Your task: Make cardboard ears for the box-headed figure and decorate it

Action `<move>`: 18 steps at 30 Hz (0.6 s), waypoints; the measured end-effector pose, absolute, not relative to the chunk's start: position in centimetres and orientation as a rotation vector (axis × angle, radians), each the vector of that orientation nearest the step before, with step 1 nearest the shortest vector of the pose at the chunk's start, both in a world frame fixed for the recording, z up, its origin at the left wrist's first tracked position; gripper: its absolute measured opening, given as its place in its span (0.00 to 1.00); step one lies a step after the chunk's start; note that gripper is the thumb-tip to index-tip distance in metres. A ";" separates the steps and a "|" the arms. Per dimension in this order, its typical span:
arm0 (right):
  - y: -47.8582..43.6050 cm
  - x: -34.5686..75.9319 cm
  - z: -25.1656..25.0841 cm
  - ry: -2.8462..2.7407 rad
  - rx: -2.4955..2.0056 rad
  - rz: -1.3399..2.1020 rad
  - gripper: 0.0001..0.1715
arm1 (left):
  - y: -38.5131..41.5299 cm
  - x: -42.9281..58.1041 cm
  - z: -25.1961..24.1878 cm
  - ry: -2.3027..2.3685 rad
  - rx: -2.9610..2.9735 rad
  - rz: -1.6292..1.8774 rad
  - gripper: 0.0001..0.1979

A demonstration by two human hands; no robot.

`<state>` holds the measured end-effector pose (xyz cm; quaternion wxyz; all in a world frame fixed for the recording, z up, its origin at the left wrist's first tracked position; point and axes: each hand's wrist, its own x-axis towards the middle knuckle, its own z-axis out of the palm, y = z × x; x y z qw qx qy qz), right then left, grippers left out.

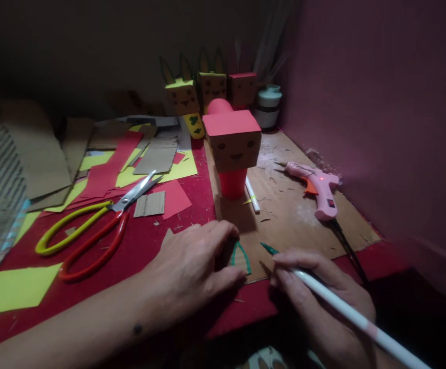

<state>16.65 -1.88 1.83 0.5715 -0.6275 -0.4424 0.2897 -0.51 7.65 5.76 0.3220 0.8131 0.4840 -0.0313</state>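
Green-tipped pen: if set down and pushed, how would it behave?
The green-tipped pen would probably roll: it looks round and slim. It's likely stiff, running straight beyond the right hand. Its smooth-looking white surface may make it somewhat slippery.

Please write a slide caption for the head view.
The left hand steadies a small, green-edged, pointed cardboard piece; the right hand holds a slim white green-tipped pen.

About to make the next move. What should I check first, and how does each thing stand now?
1. Pen held in right hand: ok.
2. Pen uncapped: ok, green tip exposed.
3. Green-edged cardboard piece pinned firmly by left hand: cannot tell; fingers lie close about it.
4. Tip touching the piece: not ok, apart.
5. Scissors apart from both hands: ok.
6. Glue gun cool: cannot tell; red light on.
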 end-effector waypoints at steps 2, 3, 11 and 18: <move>-1.9 16.6 1.8 -1.045 -1.465 0.669 0.05 | 7.7 -0.5 5.5 1.279 2.127 -0.081 0.18; -1.9 16.6 1.8 -1.052 -1.462 0.657 0.05 | 7.7 -0.5 5.4 1.285 2.130 -0.075 0.19; -1.8 17.2 1.5 -1.141 -1.424 0.643 0.05 | 7.6 -0.7 4.5 1.232 2.211 0.058 0.14; -1.8 17.4 1.5 -1.140 -1.451 0.618 0.05 | 7.5 -0.7 4.6 1.228 2.146 0.120 0.07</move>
